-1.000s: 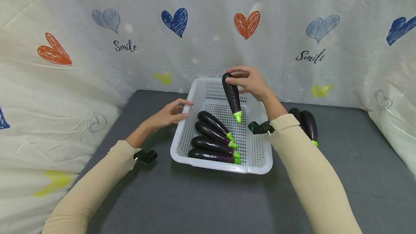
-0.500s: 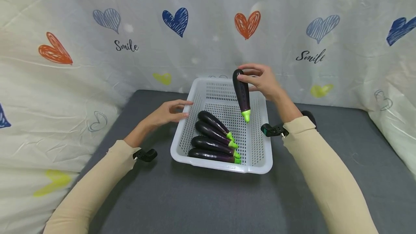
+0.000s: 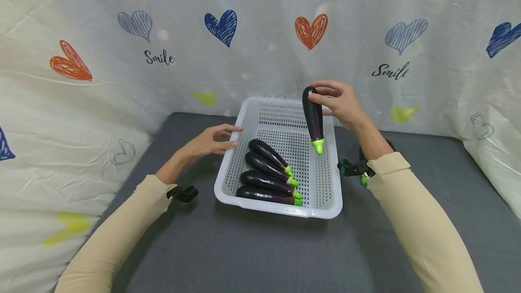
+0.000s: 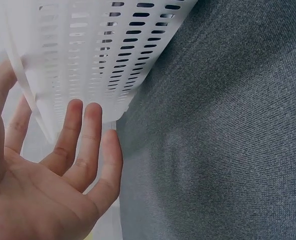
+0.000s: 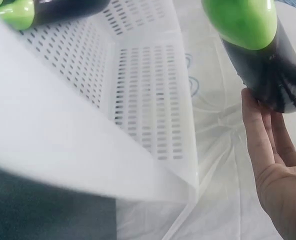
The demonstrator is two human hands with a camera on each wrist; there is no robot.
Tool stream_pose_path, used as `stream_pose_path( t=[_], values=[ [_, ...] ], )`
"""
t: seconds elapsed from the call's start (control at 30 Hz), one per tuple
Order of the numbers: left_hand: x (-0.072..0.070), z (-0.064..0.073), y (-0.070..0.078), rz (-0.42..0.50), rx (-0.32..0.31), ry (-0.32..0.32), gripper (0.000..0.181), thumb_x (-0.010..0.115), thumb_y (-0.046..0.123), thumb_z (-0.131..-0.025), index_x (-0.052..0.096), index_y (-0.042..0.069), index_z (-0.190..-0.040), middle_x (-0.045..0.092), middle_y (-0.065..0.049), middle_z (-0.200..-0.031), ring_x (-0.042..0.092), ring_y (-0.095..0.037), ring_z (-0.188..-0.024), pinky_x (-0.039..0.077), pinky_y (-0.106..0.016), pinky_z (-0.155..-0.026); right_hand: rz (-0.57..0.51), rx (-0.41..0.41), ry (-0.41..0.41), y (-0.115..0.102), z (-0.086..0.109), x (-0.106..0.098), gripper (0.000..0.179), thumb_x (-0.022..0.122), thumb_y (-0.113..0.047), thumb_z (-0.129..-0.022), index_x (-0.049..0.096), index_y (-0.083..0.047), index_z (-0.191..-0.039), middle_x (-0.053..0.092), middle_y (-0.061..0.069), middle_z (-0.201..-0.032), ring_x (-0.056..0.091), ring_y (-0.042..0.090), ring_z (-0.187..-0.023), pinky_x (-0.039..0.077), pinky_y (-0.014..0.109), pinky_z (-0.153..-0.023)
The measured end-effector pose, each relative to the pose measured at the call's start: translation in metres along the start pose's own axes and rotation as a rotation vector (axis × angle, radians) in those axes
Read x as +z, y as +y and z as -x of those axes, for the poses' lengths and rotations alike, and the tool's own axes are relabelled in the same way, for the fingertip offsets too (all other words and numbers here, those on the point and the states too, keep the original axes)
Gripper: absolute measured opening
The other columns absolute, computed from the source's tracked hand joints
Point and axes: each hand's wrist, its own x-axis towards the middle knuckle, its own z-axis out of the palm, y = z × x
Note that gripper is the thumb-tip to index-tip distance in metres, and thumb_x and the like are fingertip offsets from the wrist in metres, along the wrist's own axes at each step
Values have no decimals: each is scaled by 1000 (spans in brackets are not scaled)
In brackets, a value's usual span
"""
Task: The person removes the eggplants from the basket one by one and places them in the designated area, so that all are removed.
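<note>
My right hand (image 3: pixel 341 104) holds an eggplant (image 3: pixel 313 114) by its rounded end over the right side of a white plastic basket (image 3: pixel 281 212). The eggplant's green stem end (image 5: pixel 243 22) points down; in the right wrist view it comes nearest the camera, with fingers round the dark body. At the basket's left rim, my left hand (image 3: pixel 209 143) touches with its thumb and a finger. Its other fingers (image 4: pixel 88 145) extend loosely beside the perforated outer wall in the left wrist view. Several eggplants (image 3: pixel 264 179) lie side by side in the basket's left half, green ends to the right.
The basket stands on a dark grey cloth-covered table (image 3: pixel 252 257). Right of it, more eggplant (image 3: pixel 363 180) shows partly, mostly hidden behind my right forearm and wrist strap. A pale curtain (image 3: pixel 260 67) printed with hearts hangs at the back and sides.
My right hand has moved to the right with the eggplant, from above the basket's middle toward its right wall. The left hand has stayed at the rim, and the eggplants inside lie as before.
</note>
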Motion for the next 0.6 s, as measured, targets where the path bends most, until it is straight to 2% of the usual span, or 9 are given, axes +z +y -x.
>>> stream_pose_path(
  t=[0.1,0.17,0.3,0.4,0.6],
  values=[
    [0,0,1,1,-6,-3,53,70,30,-86,50,27,-135,46,-7,-131,42,-27,-121,46,-49,-86,-35,10,14,-2,4,-5,41,73,-14,-83,62,-8,-122,56,18,-116,59,29,-98,53,38,-71],
    [0,2,6,11,-14,-10,55,69,27,-87,48,23,-137,45,-10,-133,40,-29,-122,44,-51,-87,-65,18,22,-3,5,-9,40,73,-14,-83,62,-7,-122,56,18,-116,59,29,-97,53,38,-71],
    [0,1,6,9,-18,-11,55,69,26,-87,48,22,-138,44,-12,-133,40,-31,-123,44,-51,-87,-112,23,30,-4,6,-16,40,73,-13,-83,62,-6,-121,56,17,-115,59,28,-97,53,38,-71],
    [-1,-1,2,-6,-18,-4,54,70,30,-86,50,26,-136,45,-9,-132,41,-28,-121,45,-49,-86,-143,31,38,-5,8,-20,40,73,-11,-83,61,-5,-121,56,16,-114,58,28,-96,53,38,-70],
    [0,-1,3,-2,-22,-11,54,71,31,-85,50,27,-135,47,-13,-129,48,-27,-115,46,-48,-85,-197,44,48,-8,14,-30,39,71,-7,-84,60,-1,-121,57,16,-110,58,26,-95,53,38,-70]
  ],
)
